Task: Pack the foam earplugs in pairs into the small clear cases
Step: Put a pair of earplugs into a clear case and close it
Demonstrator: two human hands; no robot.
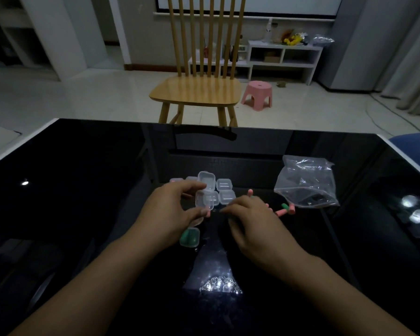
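My left hand [166, 210] pinches an open clear case [205, 194] with its lid raised, just above the black table [83, 190]. Two shut clear cases [224, 191] lie right behind it, and more sit behind my left fingers. My right hand [250, 218] is blurred, with fingers bent down over the table; what it holds is hidden. Loose pink and green earplugs [286, 209] lie to its right, and one pink earplug [250, 192] pokes up behind it. A shut case holding green earplugs [190, 236] lies below my left hand.
A crumpled clear plastic bag [306, 183] lies at the right of the table. A wooden chair [197, 90] stands past the far edge, with a pink stool [257, 94] beside it. A blue seat [415, 144] shows at the right corner.
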